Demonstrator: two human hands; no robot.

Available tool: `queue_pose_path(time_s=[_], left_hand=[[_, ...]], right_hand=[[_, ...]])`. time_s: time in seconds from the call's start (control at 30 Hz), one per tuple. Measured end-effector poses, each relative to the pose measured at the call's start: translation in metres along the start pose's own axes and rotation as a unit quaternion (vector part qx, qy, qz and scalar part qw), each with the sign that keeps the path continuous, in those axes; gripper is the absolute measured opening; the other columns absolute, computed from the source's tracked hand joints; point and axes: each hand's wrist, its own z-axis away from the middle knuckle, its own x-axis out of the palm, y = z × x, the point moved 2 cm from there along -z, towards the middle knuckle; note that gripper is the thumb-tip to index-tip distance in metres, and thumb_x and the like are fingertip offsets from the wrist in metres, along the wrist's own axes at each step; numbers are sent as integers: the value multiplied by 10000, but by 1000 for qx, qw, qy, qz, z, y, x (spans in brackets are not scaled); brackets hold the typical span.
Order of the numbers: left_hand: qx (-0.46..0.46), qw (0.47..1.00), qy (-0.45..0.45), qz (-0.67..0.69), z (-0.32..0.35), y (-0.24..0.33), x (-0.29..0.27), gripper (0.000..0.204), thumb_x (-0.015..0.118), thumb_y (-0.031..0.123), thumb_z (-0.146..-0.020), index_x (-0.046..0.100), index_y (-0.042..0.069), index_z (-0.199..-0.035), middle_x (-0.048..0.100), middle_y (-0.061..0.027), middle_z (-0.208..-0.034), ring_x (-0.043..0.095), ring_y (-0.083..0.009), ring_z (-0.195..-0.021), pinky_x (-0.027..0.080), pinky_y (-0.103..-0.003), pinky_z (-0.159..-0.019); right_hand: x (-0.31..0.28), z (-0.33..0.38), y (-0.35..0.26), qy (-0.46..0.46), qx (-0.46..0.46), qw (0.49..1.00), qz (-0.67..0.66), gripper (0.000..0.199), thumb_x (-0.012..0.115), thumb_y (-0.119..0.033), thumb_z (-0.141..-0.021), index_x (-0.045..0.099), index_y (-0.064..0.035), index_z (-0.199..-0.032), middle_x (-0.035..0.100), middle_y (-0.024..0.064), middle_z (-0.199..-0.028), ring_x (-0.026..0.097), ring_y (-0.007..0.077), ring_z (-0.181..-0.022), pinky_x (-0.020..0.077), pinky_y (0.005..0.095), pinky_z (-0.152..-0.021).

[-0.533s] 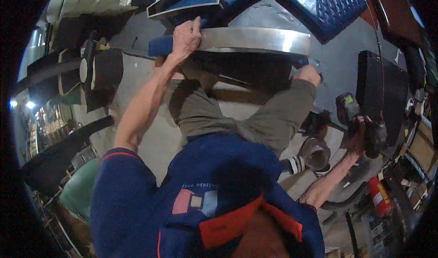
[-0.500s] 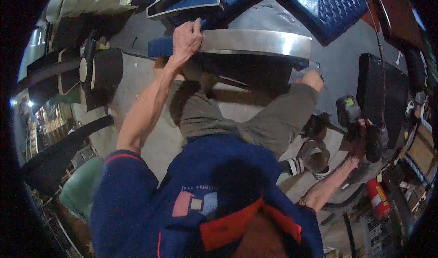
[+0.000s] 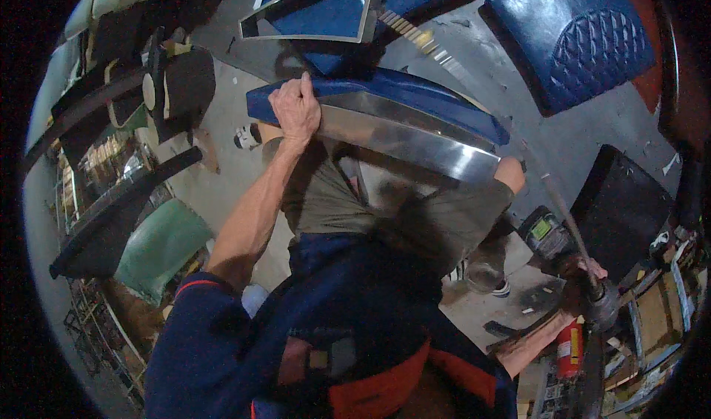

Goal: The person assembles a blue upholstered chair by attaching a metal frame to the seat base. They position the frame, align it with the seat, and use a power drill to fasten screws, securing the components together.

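Note:
Across my knees lies a long curved piece, a blue-upholstered panel [image 3: 437, 108] with a shiny bare-metal face [image 3: 400, 139] along the side nearer me. My left hand [image 3: 296, 112] is closed over its left end, thumb pointing up. Out to the right, my right hand [image 3: 589, 266] is closed on a dark cordless power tool [image 3: 546, 232] with a green-labelled battery. A long thin rod [image 3: 566, 215] runs from the tool's head up towards the panel's right end. Shadow hides most of that grip.
A metal-edged frame [image 3: 311, 38] and blue padded pieces lie beyond the panel. Far right is a blue quilted cushion [image 3: 570, 41], with a black panel [image 3: 618, 212] nearer. A green curved panel [image 3: 163, 245] stands left. A red cylinder [image 3: 569, 351] is at lower right.
The panel has tipped, so its blue upper side now shows and its right end sits lower. My right hand and the tool have shifted, and the rod now slants towards the panel. The view has turned.

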Motion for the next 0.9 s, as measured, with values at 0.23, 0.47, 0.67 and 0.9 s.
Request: queue_pose_path(time_s=[0.23,0.47,0.67,0.9], left_hand=[[67,996,-1,58,4,-10,3,293,525,193,-1014,559,29,-774,545,-113,-795,540,-320,-803,355,-423,-883],[55,997,-28,53,9,-1,-4,218,534,142,-982,620,17,-826,591,-115,-835,578,-304,-837,351,-412,-885],[63,997,-25,38,12,-1,0,237,489,138,-990,642,9,-863,621,-113,-844,605,-293,-843,367,-413,-878],[22,998,-36,37,12,1,-7,263,464,154,-999,651,26,-866,654,-95,-872,623,-279,-872,375,-394,-900]], right_hand=[[29,-34,-12,13,65,971,229,275,694,-264,-761,740,6,-795,743,115,-778,718,210,-688,587,346,-748],[54,-1,-57,65,280,941,180,282,575,-329,-943,560,-101,-1107,594,64,-1139,588,181,-1086,468,317,-949],[71,79,-121,273,484,830,40,476,438,-425,-1027,445,-103,-1377,465,105,-1418,433,208,-1335,321,347,-1121],[63,69,-141,290,604,739,-67,682,264,-513,-1094,156,-129,-1648,162,76,-1708,118,210,-1576,61,392,-1270]])
